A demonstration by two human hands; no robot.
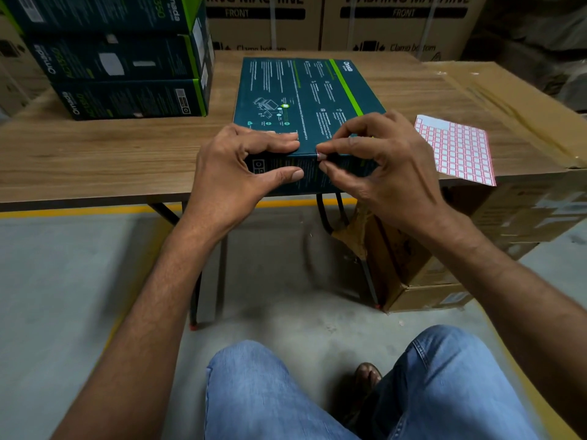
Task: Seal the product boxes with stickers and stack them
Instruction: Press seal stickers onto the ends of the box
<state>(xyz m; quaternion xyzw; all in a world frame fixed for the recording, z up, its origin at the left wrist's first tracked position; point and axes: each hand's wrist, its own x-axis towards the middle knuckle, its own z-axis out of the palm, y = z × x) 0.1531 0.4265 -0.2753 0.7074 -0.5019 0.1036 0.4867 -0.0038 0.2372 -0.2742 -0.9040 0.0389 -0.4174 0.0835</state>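
A dark teal product box (305, 93) with a green stripe lies flat on the wooden table (95, 154), its near side at the table's front edge. My left hand (241, 166) grips the box's near edge, fingers on top and thumb on the front face. My right hand (374, 163) pinches a small sticker (320, 156) with thumb and forefinger right at the box's top front edge. A sheet of red-bordered stickers (457, 150) lies on the table to the right of the box. Three matching boxes (127, 58) are stacked at the back left.
Large brown washing-machine cartons (397, 27) stand behind the table. A taped cardboard carton (524, 100) adjoins the table's right end, with another torn carton (413, 265) on the floor beneath. My knees in blue jeans (349, 392) are below, and a yellow floor line (79, 211) runs under the table.
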